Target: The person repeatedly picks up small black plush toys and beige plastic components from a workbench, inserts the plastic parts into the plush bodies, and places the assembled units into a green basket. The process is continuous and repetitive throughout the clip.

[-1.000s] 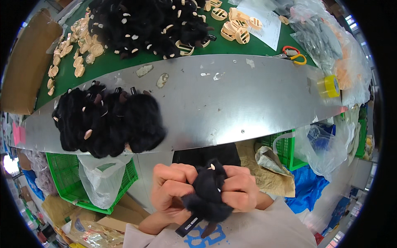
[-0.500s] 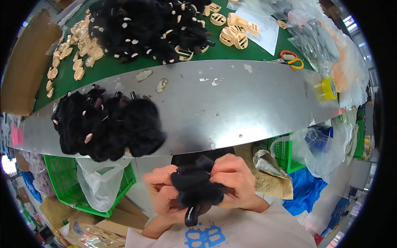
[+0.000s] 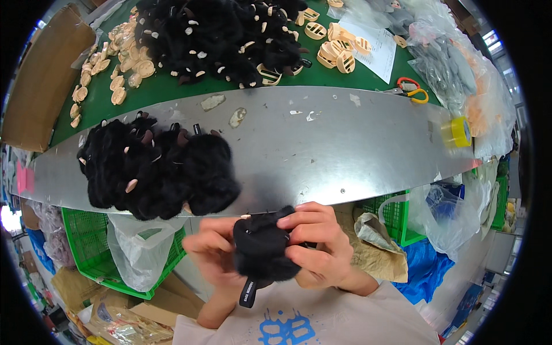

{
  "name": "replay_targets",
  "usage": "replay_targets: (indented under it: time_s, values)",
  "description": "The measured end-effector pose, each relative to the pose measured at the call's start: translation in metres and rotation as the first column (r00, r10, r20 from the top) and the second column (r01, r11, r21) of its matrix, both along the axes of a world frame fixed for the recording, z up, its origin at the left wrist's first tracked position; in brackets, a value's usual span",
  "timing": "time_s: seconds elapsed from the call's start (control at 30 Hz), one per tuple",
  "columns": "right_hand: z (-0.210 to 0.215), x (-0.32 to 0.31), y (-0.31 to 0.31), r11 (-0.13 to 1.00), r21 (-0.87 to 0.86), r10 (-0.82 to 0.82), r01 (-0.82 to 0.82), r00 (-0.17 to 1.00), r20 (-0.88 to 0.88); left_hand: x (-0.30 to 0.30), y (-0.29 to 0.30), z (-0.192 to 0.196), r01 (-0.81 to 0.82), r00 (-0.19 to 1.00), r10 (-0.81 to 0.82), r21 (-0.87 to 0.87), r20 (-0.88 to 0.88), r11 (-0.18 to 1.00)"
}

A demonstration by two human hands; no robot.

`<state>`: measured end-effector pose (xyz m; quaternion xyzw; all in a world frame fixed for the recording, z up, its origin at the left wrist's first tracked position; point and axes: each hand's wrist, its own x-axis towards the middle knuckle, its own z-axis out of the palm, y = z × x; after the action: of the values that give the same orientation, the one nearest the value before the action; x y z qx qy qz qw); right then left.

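Observation:
A small black plush toy (image 3: 261, 247) is held up between my two hands, just in front of the table's near edge. A black ribbon loop (image 3: 249, 292) hangs from its lower side, and a fabric patch faces up. My left hand (image 3: 214, 250) grips its left side, with the fingers partly behind it. On the right side my right hand (image 3: 318, 247) presses its fingers on the cloth, the thumb underneath. Left of them on the metal surface lies a cluster of black plush toys (image 3: 155, 167) with brown horn-like bits and pale tips.
Behind the steel strip (image 3: 299, 149), a large heap of black plush (image 3: 201, 40) lies on a green tabletop (image 3: 368, 79). Around it are cream plastic parts (image 3: 345, 62), scissors (image 3: 414, 91), yellow tape (image 3: 460, 132) and clear bags (image 3: 443, 63). Green crates (image 3: 92, 253) stand below the table.
Both hands have raised the plush toy slightly toward the table and turned it, so its flat patch shows more. My right fingers have spread across it. The view has shifted a little.

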<state>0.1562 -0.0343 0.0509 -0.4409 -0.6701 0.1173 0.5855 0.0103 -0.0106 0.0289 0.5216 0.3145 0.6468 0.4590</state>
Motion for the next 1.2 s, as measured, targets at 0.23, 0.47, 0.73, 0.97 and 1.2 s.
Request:
replay_targets:
  time_s: [0.23, 0.47, 0.73, 0.97, 1.2]
  values:
    - [-0.002, 0.015, 0.012, 0.993, 0.073, 0.083, -0.094, 0.987, 0.14, -0.022, 0.024, 0.023, 0.277, 0.794, 0.001, 0.364, -0.608, 0.889]
    - [-0.011, 0.0, 0.009, 0.992, 0.112, -0.06, 0.055, 0.997, 0.042, -0.017, 0.015, 0.022, 0.2, 0.81, 0.176, 0.546, -0.559, 0.813]
    - [-0.01, -0.002, 0.011, 0.992, 0.1, -0.092, 0.08, 0.988, 0.125, -0.021, 0.015, 0.023, 0.211, 0.832, 0.047, 0.394, -0.552, 0.895]
    - [-0.014, -0.004, 0.008, 0.998, 0.019, -0.059, 0.057, 0.974, 0.216, -0.022, 0.019, 0.023, 0.184, 0.789, 0.128, 0.431, -0.6, 0.883]
    - [-0.021, 0.013, -0.007, 0.978, -0.197, 0.086, -0.06, 0.989, 0.121, -0.015, 0.022, 0.008, 0.181, 0.797, 0.079, 0.361, -0.598, 0.915]
